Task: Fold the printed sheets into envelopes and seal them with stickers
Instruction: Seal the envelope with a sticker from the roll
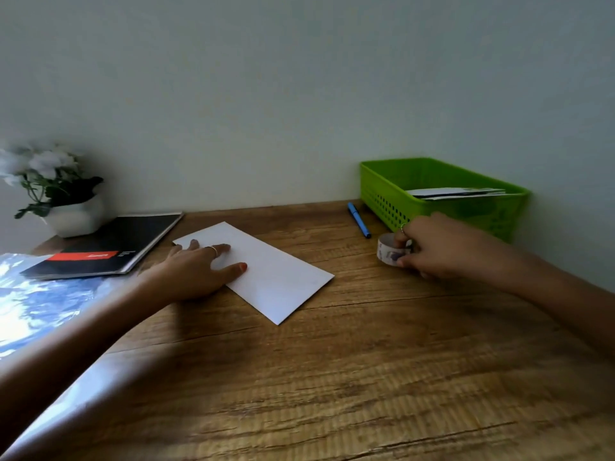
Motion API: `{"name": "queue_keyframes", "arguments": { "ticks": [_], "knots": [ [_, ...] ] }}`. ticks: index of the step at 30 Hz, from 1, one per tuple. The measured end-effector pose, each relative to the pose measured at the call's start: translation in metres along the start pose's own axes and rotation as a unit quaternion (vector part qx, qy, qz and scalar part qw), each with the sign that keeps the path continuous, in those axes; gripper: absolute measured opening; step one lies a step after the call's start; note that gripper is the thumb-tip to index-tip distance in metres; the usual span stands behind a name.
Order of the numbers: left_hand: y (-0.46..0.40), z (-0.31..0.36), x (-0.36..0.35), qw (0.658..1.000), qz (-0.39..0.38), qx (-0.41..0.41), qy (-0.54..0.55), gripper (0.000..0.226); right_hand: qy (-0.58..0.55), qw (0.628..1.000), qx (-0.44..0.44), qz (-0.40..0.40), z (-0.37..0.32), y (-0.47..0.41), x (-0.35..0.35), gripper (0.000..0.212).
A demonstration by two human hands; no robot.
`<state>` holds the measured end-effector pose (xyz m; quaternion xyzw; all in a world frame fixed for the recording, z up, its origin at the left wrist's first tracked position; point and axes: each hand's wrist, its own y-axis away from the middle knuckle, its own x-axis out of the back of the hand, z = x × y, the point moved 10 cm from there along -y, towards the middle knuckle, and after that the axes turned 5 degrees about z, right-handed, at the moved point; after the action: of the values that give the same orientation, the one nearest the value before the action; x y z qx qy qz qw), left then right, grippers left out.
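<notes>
The folded sheet [266, 274] lies flat on the desk [332, 377], set at a slant, near the middle of the view. It is held down by the left hand [196, 271], whose fingers are laid straight and flat on its left end; nothing is gripped by that hand. The sticker roll [391, 251] stands on edge on the desk, just in front of the basket [382, 191] and beside the pen [359, 220]. The roll is pinched by the right hand [436, 247], with the fingers curled round its rim.

The step in hand is judged to be the fetching of a sticker for sealing. Whether a free end has been lifted from the roll cannot be told.

For good work, the following is advised:

- The sheet is kept pressed flat, so that the fold does not spring open while the sticker is brought over.
- The roll is steadied against the desk while the end is peeled, so that only one sticker is drawn off.
- The sticker is placed across the flap edge, half on the flap and half on the body, and is rubbed down from its middle outward.
- The pressing hand is shifted clear of the flap edge before the sticker is laid.

Folded sheets [456, 193], probably finished, are already held in the basket
</notes>
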<state>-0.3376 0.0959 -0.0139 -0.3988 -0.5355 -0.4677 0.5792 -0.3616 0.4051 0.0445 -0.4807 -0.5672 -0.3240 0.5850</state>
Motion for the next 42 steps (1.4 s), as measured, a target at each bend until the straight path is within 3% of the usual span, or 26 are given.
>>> {"name": "queue_keyframes", "arguments": {
  "ticks": [5,8,11,17,19,26,37,42],
  "knots": [
    [0.027,0.038,0.031,0.983,0.130,-0.120,0.049,0.077,-0.094,0.991,0.092,0.012,-0.049,-0.004,0.003,0.008],
    [0.060,0.075,0.045,0.955,0.159,-0.233,0.092,0.080,-0.205,0.970,0.126,-0.009,-0.077,-0.005,-0.001,0.017],
    [0.082,0.094,0.053,0.926,0.168,-0.302,0.155,0.076,-0.318,0.938,0.127,-0.042,-0.096,-0.003,-0.011,0.006],
    [0.080,0.083,0.059,0.880,0.173,-0.291,0.333,0.036,-0.512,0.847,0.112,-0.093,-0.119,0.005,-0.017,0.018],
    [0.078,0.077,0.060,0.873,0.189,-0.274,0.358,0.032,-0.554,0.818,0.113,-0.107,-0.124,0.006,-0.020,0.017],
    [0.075,0.068,0.060,0.881,0.222,-0.267,0.323,0.048,-0.470,0.858,0.207,0.003,-0.126,0.003,0.000,0.032],
    [0.081,0.073,0.055,0.876,0.249,-0.303,0.279,0.043,-0.470,0.857,0.207,0.037,-0.131,0.009,-0.001,0.011],
    [0.083,0.073,0.056,0.870,0.273,-0.311,0.267,0.043,-0.448,0.867,0.210,0.061,-0.133,0.014,0.001,0.012]
  ]
}}
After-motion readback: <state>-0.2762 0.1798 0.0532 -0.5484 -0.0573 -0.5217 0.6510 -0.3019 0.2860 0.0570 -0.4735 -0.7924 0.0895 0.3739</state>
